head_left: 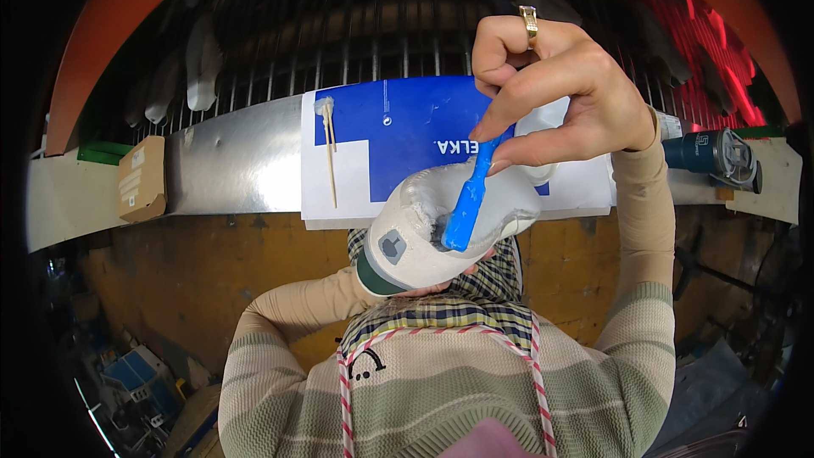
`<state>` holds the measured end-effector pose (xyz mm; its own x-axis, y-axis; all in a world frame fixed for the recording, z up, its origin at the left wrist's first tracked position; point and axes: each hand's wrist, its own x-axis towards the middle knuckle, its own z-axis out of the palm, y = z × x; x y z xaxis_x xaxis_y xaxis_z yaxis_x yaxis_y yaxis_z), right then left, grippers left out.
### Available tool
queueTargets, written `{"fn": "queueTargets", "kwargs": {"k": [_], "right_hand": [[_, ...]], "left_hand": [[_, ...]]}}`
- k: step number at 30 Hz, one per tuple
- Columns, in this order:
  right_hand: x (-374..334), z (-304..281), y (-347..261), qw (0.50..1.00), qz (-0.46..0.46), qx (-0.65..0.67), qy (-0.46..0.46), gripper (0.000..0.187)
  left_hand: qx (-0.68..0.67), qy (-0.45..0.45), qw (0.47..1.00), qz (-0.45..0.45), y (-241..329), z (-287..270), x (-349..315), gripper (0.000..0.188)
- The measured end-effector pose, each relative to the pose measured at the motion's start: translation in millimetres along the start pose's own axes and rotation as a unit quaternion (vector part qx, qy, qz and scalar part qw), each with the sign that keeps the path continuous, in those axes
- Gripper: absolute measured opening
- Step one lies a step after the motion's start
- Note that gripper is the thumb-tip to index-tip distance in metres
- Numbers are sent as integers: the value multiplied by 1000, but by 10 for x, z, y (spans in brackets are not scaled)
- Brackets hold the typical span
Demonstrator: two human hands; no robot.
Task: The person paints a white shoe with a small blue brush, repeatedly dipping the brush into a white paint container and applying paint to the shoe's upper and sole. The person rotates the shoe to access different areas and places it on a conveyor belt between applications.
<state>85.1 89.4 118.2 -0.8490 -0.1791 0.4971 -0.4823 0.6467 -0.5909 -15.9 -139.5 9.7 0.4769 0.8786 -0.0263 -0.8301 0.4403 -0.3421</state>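
My left hand (428,290) is mostly hidden beneath a cream shoe-shaped piece (407,242), its fingers wrapped round the underside. The piece has a grey patch, a dark green band at its lower left end and a greyish-white, shiny upper face turned up. Between the thumb and fingers of my right hand (568,89) is a small blue brush (466,208), its head pointing down. Dark bristles at the head touch the pale face near the grey patch. Behind my right hand, a white tub (543,123) is partly covered.
A blue and white cardboard sheet (420,114) lies on the metal bench (237,157). Thin wooden sticks (331,161) with a whitish clump rest on its left part. A brown box (142,180) sits left, a teal tumbler (708,159) right. Beyond is a barred rack (356,42) with grey forms.
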Motion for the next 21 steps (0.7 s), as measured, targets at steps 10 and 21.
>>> {"fn": "queueTargets", "kwargs": {"k": [10, 21], "right_hand": [[119, 35, 17, 999, 39, -5, 17, 30], [141, 34, 16, 1000, 19, -18, -14, 33]], "left_hand": [[-69, 51, 992, -88, 73, -639, -202, 78], [-102, 62, 989, -91, 85, -659, -260, 76]]}}
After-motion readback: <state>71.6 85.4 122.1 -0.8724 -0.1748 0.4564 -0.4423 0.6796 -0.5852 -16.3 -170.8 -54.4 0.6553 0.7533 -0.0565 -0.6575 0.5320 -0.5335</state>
